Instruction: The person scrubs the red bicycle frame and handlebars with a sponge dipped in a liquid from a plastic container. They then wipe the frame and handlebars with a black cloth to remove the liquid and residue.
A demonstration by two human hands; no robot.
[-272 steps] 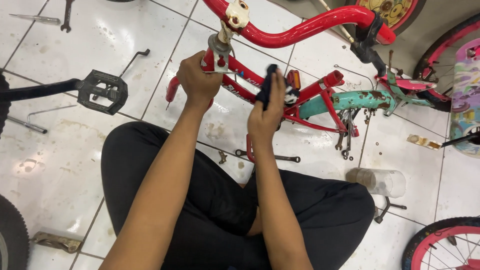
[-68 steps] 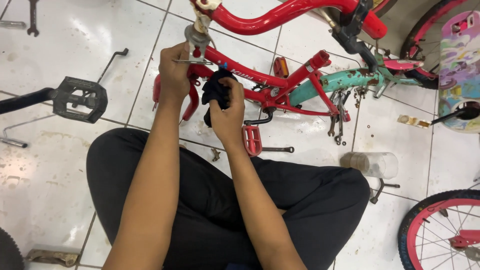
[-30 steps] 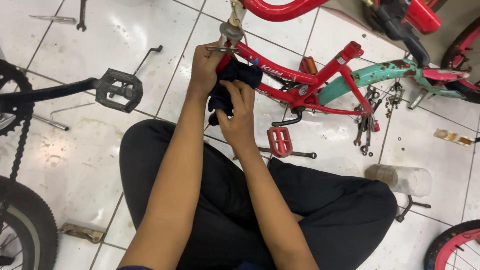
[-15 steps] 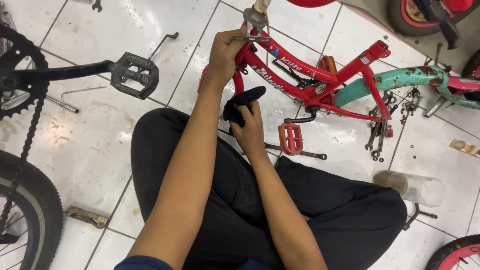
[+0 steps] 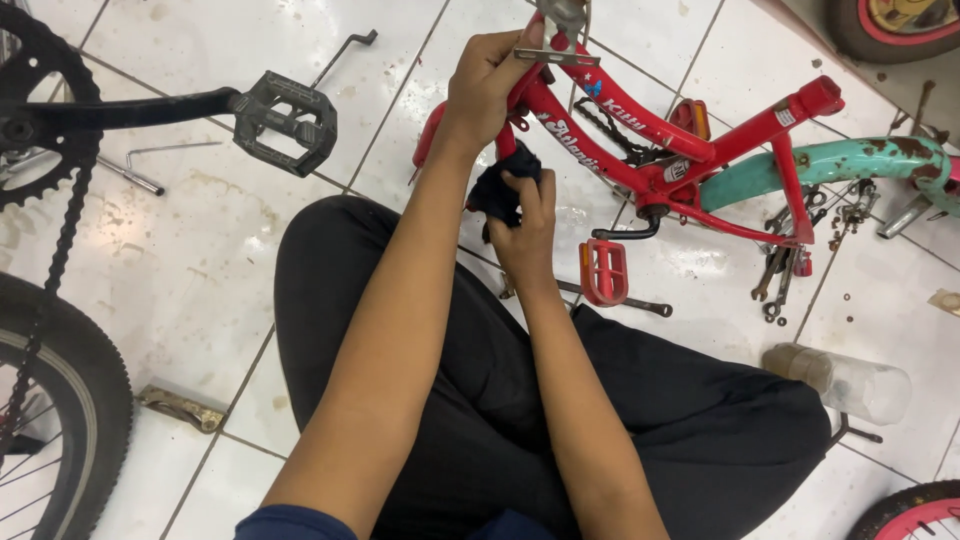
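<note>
Gripping the top of the red bike frame [image 5: 640, 130] at twelve o'clock in the head view, the left hand [image 5: 487, 80] is closed around the tube near a flat metal bracket [image 5: 556, 57]. The right hand [image 5: 527, 225] sits lower, just below the frame, fingers bunched on a dark rag [image 5: 503, 190]. Risks, as I judge them: the frame could tip if the upper grip slackens, and the rag might snag on the red pedal [image 5: 603, 272] at three o'clock or its crank.

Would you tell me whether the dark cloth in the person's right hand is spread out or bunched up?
Bunched up: the dark cloth is a crumpled wad gripped in the right hand.
</note>
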